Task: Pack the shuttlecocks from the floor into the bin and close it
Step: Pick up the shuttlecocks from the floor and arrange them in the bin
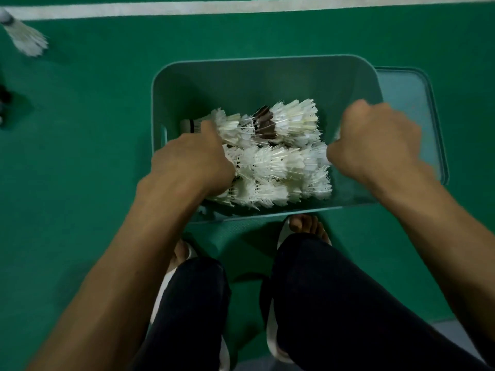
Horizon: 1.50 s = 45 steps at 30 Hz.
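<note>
Looking down from head height at a see-through, pale teal plastic bin (pixel 214 84) with rounded corners, standing on a green floor (pixel 80 156) just in front of the person's feet. Its matching lid (pixel 412 108) lies flat on the floor at the bin's right side, partly under it, so the bin is uncovered.

Inside the bin lie many shuttlecocks (pixel 278 167), nested into long stacks laid on their sides in rows. Their feathers are white and frayed at the tips. One near the back shows a dark brown band, and a pale rounded cork tip sticks out at the far left end.

Both hands are down in the bin. The left hand (pixel 192 162) rests on the left end of the pile, its thumb beside that tip and its fingers hidden beneath it, so its grip cannot be told. The right hand (pixel 375 140), blurred, is curled like a fist at the pile's right end; whether it holds anything cannot be told.

One loose shuttlecock (pixel 28 38) lies on the floor at far left, near a white line (pixel 241 8).
</note>
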Each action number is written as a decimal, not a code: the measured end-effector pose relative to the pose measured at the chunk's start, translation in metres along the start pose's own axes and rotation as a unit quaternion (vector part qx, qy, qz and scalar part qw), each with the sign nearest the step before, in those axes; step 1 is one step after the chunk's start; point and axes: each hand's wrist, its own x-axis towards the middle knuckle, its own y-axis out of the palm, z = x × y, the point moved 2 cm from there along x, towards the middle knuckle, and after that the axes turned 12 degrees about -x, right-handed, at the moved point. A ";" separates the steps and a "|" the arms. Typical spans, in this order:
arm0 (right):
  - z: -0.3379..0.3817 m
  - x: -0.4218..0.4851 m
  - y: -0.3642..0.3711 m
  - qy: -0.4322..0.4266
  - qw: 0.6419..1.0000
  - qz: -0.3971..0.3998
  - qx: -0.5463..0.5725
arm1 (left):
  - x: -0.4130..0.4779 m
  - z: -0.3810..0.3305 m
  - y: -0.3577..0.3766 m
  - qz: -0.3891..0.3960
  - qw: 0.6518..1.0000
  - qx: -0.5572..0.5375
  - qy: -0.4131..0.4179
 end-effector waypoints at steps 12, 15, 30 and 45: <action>0.005 0.037 0.059 0.126 0.797 0.232 0.543 | 0.017 0.004 0.023 0.051 0.989 -0.132 -0.038; 0.007 0.051 0.056 0.122 0.814 0.227 0.521 | 0.017 0.006 0.024 0.031 0.990 -0.132 -0.038; 0.011 0.051 0.062 0.055 0.951 0.130 0.276 | 0.029 0.005 0.028 -0.074 0.996 -0.047 -0.030; 0.013 0.010 0.020 -0.094 0.976 -0.104 0.165 | 0.020 0.014 0.023 -0.064 0.996 -0.053 -0.010</action>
